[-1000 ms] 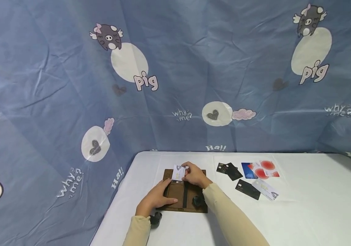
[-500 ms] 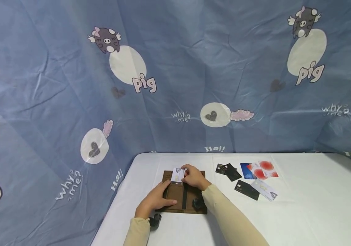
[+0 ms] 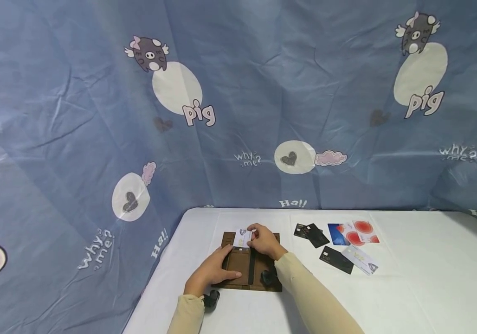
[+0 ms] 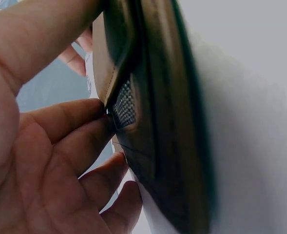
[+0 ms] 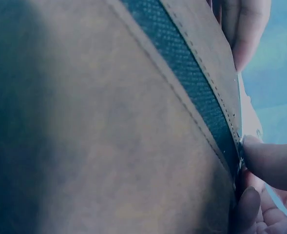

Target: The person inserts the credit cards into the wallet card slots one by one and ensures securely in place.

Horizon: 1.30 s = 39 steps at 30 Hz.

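A brown wallet (image 3: 259, 282) lies open on the table, with a dark elastic strap (image 5: 182, 63) running down its inside. Around its left panel, my left hand (image 3: 213, 269) grips the wallet, thumb across the lower part and fingers by the card pocket's edge. In the left wrist view those fingers (image 4: 80, 117) touch the pocket edge beside a patch of dark mesh. My right hand (image 3: 265, 240) pinches a white VIP card (image 3: 241, 238) by its right side, over the top of the pocket. Below that card, the upper strip of a black card (image 3: 240, 249) shows in the pocket.
Right of the wallet lie two overlapping black cards (image 3: 316, 235), a blue card (image 3: 337, 234) under red-and-white cards (image 3: 363, 227), and a black VIP card (image 3: 336, 260) touching a white VIP card (image 3: 360, 260). A patterned blue curtain (image 3: 238, 93) hangs behind the white table (image 3: 422, 278).
The white VIP card in my right hand has moved slightly down toward the wallet pocket, covering a little more of the black card. My left hand keeps its place; the view shifts slightly.
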### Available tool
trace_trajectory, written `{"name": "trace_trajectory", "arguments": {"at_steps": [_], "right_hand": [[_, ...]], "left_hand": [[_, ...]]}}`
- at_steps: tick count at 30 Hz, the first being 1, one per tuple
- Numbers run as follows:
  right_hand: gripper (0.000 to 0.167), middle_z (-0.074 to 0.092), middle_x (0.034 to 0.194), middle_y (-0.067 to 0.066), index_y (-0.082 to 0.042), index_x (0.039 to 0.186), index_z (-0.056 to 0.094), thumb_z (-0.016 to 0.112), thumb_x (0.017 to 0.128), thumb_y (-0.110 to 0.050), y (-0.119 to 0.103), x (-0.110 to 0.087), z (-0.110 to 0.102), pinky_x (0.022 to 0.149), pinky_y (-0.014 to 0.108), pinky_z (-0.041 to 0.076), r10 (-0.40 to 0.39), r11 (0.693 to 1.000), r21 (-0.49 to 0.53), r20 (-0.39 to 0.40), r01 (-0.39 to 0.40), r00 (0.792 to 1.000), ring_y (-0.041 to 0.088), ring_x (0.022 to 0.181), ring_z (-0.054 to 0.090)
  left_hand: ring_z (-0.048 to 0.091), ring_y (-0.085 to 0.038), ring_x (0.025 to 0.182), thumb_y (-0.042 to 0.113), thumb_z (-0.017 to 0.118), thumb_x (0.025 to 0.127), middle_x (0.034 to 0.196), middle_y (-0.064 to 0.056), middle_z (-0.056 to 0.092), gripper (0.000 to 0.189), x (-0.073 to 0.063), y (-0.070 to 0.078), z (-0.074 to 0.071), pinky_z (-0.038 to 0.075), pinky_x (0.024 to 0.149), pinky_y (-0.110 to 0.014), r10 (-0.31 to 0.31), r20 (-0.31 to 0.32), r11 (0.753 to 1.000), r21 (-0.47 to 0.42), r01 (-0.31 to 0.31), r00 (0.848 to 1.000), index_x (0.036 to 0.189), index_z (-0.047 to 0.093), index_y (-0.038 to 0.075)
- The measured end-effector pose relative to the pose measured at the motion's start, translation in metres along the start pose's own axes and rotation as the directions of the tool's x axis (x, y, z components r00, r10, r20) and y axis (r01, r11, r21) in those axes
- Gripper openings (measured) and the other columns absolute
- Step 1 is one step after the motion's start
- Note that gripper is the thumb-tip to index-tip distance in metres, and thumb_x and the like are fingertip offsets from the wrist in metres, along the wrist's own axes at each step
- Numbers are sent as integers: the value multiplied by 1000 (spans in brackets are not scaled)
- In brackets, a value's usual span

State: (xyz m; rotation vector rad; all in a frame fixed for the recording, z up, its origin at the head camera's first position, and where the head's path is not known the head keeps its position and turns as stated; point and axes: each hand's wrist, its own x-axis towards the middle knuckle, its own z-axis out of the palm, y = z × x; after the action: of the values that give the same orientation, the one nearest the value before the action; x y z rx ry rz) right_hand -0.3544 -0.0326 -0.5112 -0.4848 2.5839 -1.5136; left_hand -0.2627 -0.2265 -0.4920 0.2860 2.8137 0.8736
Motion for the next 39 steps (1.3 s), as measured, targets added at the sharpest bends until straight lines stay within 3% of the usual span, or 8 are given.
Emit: {"name": "trace_trajectory", "arguments": {"at_steps": [11, 29, 39], "right_hand": [[26, 56, 77, 0, -2, 108, 70, 71, 83, 3, 1, -2, -2, 64, 25, 41, -33, 999, -11, 32, 33, 999, 11, 67, 48], [22, 53, 79, -2, -1, 104, 69, 69, 82, 0, -2, -5, 2, 66, 25, 40, 30, 1000, 1, 5, -30, 1000, 12, 70, 48], [17, 55, 79, -2, -2, 100, 69, 73, 83, -3, -3, -7, 1, 66, 25, 42, -14, 1000, -16, 9, 14, 1000, 10, 70, 49]], "left_hand": [[41, -48, 137, 37, 83, 79, 151, -29, 40, 90, -1, 5, -1, 39, 107, -62, 20, -13, 1000, 6, -20, 1000, 150, 39, 2], [46, -47, 133, 38, 83, 79, 148, -29, 42, 90, 0, 1, 2, 41, 105, -62, 32, -15, 999, 19, -32, 999, 149, 40, 2], [46, -47, 133, 38, 83, 79, 148, -30, 42, 90, 0, 0, 2, 41, 105, -62, 25, -10, 999, 23, -25, 1000, 149, 39, 2]]}}
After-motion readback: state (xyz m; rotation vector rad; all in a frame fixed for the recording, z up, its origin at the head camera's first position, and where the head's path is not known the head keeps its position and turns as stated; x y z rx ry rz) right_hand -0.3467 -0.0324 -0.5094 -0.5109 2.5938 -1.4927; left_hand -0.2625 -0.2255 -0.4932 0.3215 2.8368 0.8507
